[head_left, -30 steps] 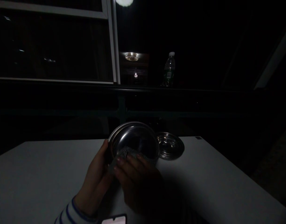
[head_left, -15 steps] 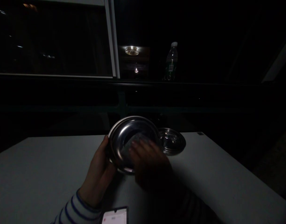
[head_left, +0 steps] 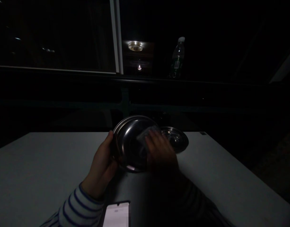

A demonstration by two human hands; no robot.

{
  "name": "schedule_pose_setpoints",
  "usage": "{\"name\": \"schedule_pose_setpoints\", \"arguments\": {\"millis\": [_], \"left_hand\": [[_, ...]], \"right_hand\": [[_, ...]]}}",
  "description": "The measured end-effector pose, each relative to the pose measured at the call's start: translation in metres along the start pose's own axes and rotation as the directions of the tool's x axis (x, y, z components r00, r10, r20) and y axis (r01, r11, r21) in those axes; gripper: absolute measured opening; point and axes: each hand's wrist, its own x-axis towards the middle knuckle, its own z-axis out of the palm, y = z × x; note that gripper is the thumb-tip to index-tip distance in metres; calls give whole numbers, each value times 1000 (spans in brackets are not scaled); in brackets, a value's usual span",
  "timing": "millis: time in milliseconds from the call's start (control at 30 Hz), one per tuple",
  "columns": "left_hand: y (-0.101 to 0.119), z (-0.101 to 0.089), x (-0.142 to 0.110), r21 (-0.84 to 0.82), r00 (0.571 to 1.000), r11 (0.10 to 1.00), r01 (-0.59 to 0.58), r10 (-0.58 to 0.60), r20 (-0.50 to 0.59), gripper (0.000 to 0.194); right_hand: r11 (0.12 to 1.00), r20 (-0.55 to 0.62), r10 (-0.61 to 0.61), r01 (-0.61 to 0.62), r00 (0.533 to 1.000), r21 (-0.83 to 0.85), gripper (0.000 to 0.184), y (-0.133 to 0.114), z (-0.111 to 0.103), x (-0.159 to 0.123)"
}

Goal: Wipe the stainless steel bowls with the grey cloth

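Observation:
My left hand (head_left: 102, 164) grips the left rim of a shiny metal bowl (head_left: 128, 142), which is tilted with its inside facing me above the table. Pressed against the inner right side of that bowl is a pale cloth (head_left: 145, 134), held under the fingers of my right hand (head_left: 161, 151). The right hand is dark and slightly blurred. Just behind it, a second metal bowl (head_left: 176, 140) rests on the table, partly hidden by the right hand and the first bowl.
A lit phone (head_left: 116, 214) lies at the near edge of the white table (head_left: 52, 164). Beyond the table, a plastic bottle (head_left: 178, 58) with a white cap stands on a dark ledge by the window frame (head_left: 116, 34). The surroundings are very dark.
My right hand and the cloth have moved right and slightly up across the bowl's inside. My left hand keeps its hold on the rim. The whole view has shifted a little.

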Motion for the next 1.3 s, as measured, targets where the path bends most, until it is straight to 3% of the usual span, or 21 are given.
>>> {"name": "schedule_pose_setpoints", "arguments": {"millis": [100,167,233,333,400,467,567,633,767,900,1000,1067,1133,1233,1300], "left_hand": [[-2,3,-3,57,999,998,26,-24,-38,22],[-3,6,-5,101,997,994,35,-29,-65,22],[-2,7,-6,100,996,995,23,-14,-85,22],[0,5,-5,65,996,998,4,2,-94,22],[1,4,-4,69,994,998,-8,16,-107,23],[0,2,-4,106,994,994,-6,18,-109,22],[-5,2,-5,184,997,982,43,-30,-72,20],[-8,2,-6,227,997,972,57,-43,-67,20],[-8,2,-6,208,993,976,63,-40,-111,20],[-3,-1,-3,126,995,989,73,-65,-69,21],[-4,0,-4,117,996,991,66,-59,-61,20],[-8,2,-7,122,996,989,82,-76,-56,20],[-14,3,-9,145,995,985,91,-85,-44,21],[-20,4,-11,216,998,974,60,-52,-43,24],[-20,4,-12,227,997,972,61,-50,-54,24]], "right_hand": [[982,42,183,-185,982,44,44,16,-2,6],[971,72,228,-231,971,52,46,10,-3,6],[987,85,150,-154,985,41,46,-4,-2,4],[995,145,-67,56,987,79,45,-21,1,0],[992,157,-86,70,984,106,44,-17,4,-1],[992,147,33,-50,989,116,45,-2,7,-1],[947,170,260,-286,950,146,46,18,8,1],[933,181,294,-323,939,158,46,19,7,2],[981,156,78,-104,985,163,45,-13,6,-3],[965,117,-209,185,971,187,41,-42,8,-12],[944,78,-296,279,952,179,38,-37,9,-13],[963,106,-224,204,969,177,37,-24,8,-8],[982,147,-71,43,987,183,38,-9,7,-3],[962,162,157,-189,974,199,40,3,5,3],[967,135,141,-166,981,195,39,0,7,1]]}}
